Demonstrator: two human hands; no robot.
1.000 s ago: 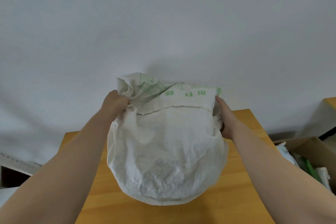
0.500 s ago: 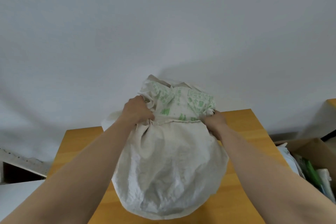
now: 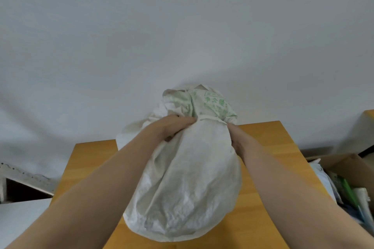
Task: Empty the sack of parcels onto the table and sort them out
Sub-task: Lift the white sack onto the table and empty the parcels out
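Clutching the sack (image 3: 186, 188) neck: left hand (image 3: 172, 127), likely right hand (image 3: 235, 137) too; table (image 3: 87, 163) edges show beside it.

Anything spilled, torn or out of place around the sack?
Nothing stands out. The bulging white woven sack rests on the wooden table, left hand and right hand gripping its bunched neck; no tear or spilled parcels visible.

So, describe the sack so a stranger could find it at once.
Find the wooden table. On its middle stands the sack, its neck gripped by the left hand and right hand. It alone is white, bulging, with green print on top.
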